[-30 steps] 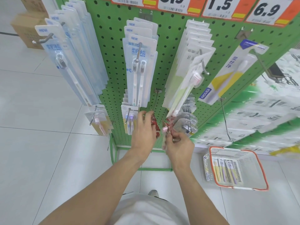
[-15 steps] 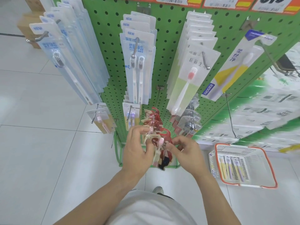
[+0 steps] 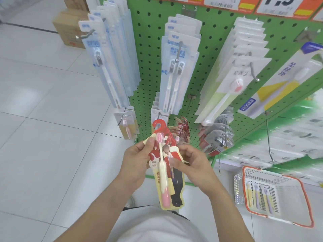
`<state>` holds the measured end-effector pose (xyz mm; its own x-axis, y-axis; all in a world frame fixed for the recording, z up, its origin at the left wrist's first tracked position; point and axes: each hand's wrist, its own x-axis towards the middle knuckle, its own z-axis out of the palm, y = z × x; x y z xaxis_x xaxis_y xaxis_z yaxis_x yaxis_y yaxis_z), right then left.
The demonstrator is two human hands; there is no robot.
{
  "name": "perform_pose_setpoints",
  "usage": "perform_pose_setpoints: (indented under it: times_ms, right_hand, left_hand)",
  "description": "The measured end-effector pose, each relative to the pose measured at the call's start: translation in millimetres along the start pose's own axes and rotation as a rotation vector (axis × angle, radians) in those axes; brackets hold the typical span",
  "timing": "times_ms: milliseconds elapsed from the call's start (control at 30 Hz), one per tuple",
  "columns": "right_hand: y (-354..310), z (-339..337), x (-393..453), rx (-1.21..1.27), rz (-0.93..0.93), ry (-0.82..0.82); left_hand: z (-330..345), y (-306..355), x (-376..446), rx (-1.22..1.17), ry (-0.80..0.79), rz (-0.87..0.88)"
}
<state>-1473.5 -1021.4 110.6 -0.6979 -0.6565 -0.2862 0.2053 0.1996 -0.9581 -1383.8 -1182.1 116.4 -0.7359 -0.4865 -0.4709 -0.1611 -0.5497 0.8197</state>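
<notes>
Your left hand [image 3: 135,161] and right hand [image 3: 193,162] both pinch the toothbrush pack [image 3: 164,165]; it's light, flimsy and slippery, so grip the card edges

Price tags [image 3: 222,2]: cut by the top edge, numbers only partly shown.
Cardboard boxes [image 3: 70,27]: far left, tops cut off.
Shelf goods [image 3: 293,137]: far right, smeared, labels unreadable.
Basket [image 3: 238,189]: near right, blurred, contents unclear.
Toothbrush pack [image 3: 164,172]: small print illegible.
Left hand [image 3: 138,163]: fingers hidden behind the pack.
Red packs [image 3: 183,130]: mostly hidden behind it.
</notes>
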Motion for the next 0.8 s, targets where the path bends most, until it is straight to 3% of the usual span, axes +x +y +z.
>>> perform_pose_setpoints:
  times_ms: [100, 333, 433, 633, 800]
  right_hand:
    - [4.7, 1.2, -4.7, 0.119, 0.077, -0.109]
    - [-1.1, 10.2, -2.0, 0.169, 0.019, -0.017]
    - [-2.0, 16.3, -0.9, 0.172, 0.017, -0.004]
    - [3.3, 6.6, -13.1, 0.133, 0.128, -0.25]
    - [8.1, 7.3, -11.6, 0.142, 0.103, -0.185]
  left_hand:
    - [-5.1, 4.2, -3.1, -0.084, -0.013, -0.036]
    - [-17.2, 6.1, -11.9, 0.041, -0.145, -0.036]
    - [-26.0, 3.4, -14.7, 0.066, -0.112, -0.023]
    - [-29.8, 6.8, -14.6, 0.003, -0.075, 0.026]
    - [-25.1, 9.1, -14.6, -0.019, -0.112, 0.007]
